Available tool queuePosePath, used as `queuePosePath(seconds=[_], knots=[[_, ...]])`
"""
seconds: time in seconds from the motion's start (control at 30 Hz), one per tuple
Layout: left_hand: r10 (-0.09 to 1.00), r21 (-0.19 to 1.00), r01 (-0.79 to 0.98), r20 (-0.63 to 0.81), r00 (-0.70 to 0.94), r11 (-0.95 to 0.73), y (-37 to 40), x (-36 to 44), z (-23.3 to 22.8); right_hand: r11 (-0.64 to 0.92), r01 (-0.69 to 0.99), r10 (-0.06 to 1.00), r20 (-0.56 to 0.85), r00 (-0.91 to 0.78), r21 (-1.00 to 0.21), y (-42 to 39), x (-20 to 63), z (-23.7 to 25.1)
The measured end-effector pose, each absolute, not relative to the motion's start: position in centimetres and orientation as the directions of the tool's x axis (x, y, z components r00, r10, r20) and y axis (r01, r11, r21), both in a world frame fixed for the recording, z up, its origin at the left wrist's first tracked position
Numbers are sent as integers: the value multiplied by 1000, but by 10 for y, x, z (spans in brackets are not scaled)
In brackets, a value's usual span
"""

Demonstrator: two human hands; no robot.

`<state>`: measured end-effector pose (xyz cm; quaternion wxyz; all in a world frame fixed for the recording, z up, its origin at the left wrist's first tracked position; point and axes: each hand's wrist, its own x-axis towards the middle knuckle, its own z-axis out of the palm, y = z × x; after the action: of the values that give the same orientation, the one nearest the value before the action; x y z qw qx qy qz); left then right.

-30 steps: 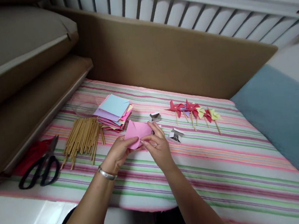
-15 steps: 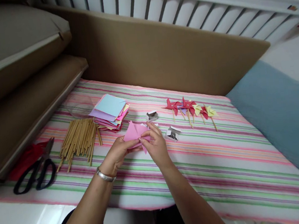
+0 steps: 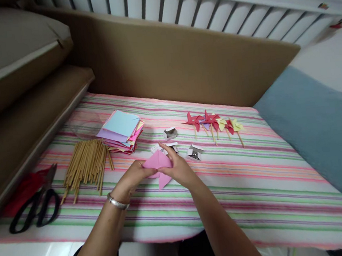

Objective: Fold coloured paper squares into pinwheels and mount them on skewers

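Observation:
A pink sheet of paper (image 3: 158, 160), cut and partly folded toward its middle, is held just above the striped cloth. My left hand (image 3: 135, 175) grips its left side, thumb pressed on the paper near the centre. On the other side my right hand (image 3: 177, 169) pinches the paper, with the thumb close to the left thumb and the index finger along the upper edge. One pointed flap hangs down below the thumbs. Just behind the paper lie small white boxes, one (image 3: 170, 133) with its lid up and another (image 3: 195, 152) with small dark pieces inside.
Left of my hands are a stack of coloured paper squares (image 3: 123, 125), a pile of wooden sticks (image 3: 86, 165) and black-handled scissors (image 3: 37, 207) beside red material (image 3: 23, 191). Several finished pinwheels (image 3: 211, 119) lie at the right. A brown board (image 3: 166, 59) stands behind.
The paper has turned in my hands, its loose flap now pointing down at the centre. My right hand's fingers have spread along the paper's edge. The whole view has shifted slightly.

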<state>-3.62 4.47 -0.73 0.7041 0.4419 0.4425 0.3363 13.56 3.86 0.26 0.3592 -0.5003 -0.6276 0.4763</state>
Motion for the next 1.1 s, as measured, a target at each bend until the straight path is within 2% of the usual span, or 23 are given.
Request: queuePosePath(seconds=[0.1, 0.27, 0.37, 0.53, 0.7, 0.8, 0.9, 1.0, 1.1], knots=[[866, 907, -134, -326, 379, 400, 45, -38, -4, 14, 171, 982, -20, -190, -985, 41, 135, -3], [861, 776, -422, -292, 417, 468, 43, -39, -3, -46, -140, 999, -48, 8, -989, 45, 129, -11], [898, 755, -507, -252, 360, 415, 41, -29, -7, -20, -277, 993, -52, 110, -961, 44, 121, -11], [946, 777, -540, -253, 204, 324, 40, -9, -15, 71, -310, 973, -3, 231, -948, 38, 104, -14], [946, 779, -540, -298, 128, 318, 40, -9, -12, 52, -306, 983, -6, 186, -950, 38, 100, -18], [945, 782, -541, -317, 83, 310, 44, -18, -7, 43, -190, 985, 10, 172, -981, 36, 108, -15], [937, 773, -567, -348, -1, 287, 49, -33, -1, 167, 118, 969, 185, 162, -979, 31, 119, -5], [928, 777, -574, -365, -75, 259, 52, -46, 5, 421, 426, 895, 444, -49, -801, 23, 125, 5], [922, 786, -563, -373, -101, 256, 52, -51, 11, 573, 577, 810, 507, -294, -582, 18, 121, 7]])
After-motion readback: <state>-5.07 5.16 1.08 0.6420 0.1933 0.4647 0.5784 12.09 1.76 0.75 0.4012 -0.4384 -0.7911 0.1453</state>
